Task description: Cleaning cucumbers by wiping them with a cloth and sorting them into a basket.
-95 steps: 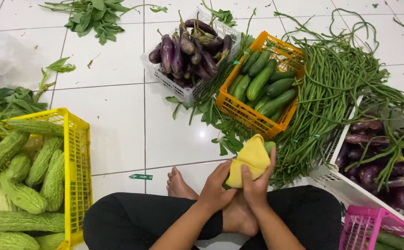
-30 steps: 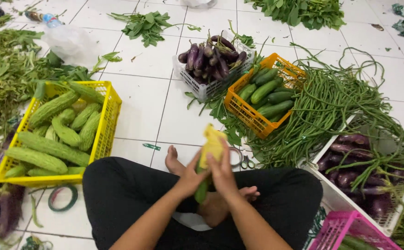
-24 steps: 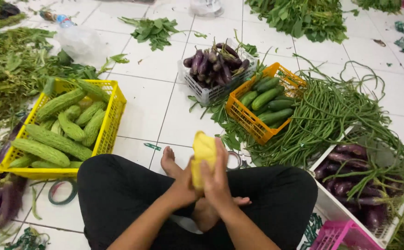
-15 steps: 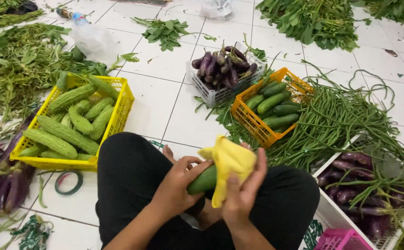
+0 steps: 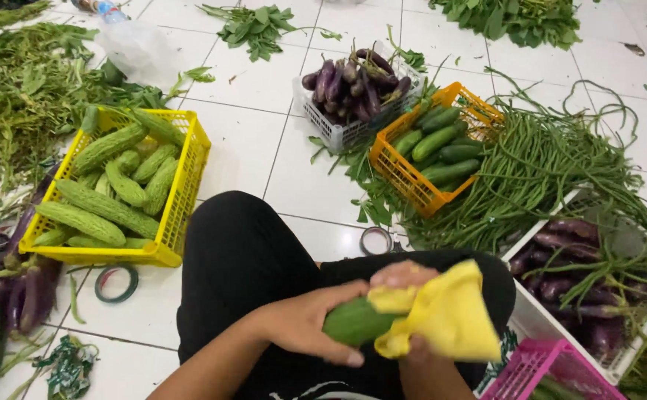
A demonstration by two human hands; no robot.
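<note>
Since the frame half a second back, the cucumber [image 5: 353,322] has swung from tilted to nearly level across the lap, and the yellow cloth [image 5: 445,315] now covers its right end instead of standing above it. Left hand [image 5: 305,326] wraps the bare green end, fingers curled under and thumb along the side — a steadying grip, judged to hold the cucumber firm against rubbing. Right hand [image 5: 405,278] is mostly hidden by the cloth; fingers appear bunched into the fabric, pressed round the cucumber. Cloth: soft, crumpled, matte. Cucumber: smooth, dark, cylindrical. Yellow crate [image 5: 179,200] at left holds pale ridged bitter gourds [image 5: 108,204]; orange basket [image 5: 405,167] holds more cucumbers; grey basket [image 5: 338,133] holds glossy purple aubergines [image 5: 353,81]; long beans [image 5: 553,163] sprawl loose on the white tiled floor [image 5: 242,133].
</note>
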